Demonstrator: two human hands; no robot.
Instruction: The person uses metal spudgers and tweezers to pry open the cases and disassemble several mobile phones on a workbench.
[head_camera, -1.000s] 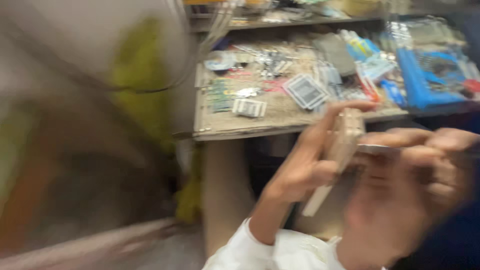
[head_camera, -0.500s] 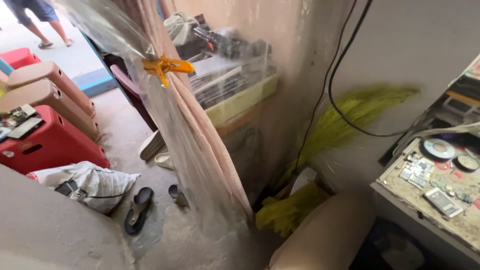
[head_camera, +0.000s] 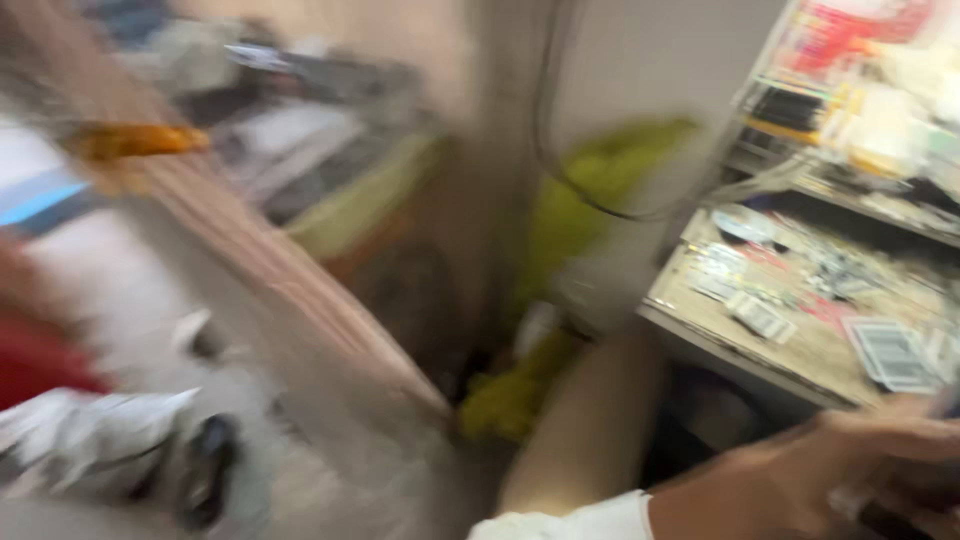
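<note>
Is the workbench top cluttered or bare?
Cluttered: the workbench carries small flat parts, a round disc and a striped card, all blurred.

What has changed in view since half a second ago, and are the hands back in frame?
The view has swung back right: the cluttered wooden workbench fills more of the right side, and the orange clip on the plastic sheet has slid to the left edge. A hand with a white cuff has come back in at bottom right; which hand, and what it grips, is too blurred to tell. The yellow-green cloth stays by the wall.
</note>
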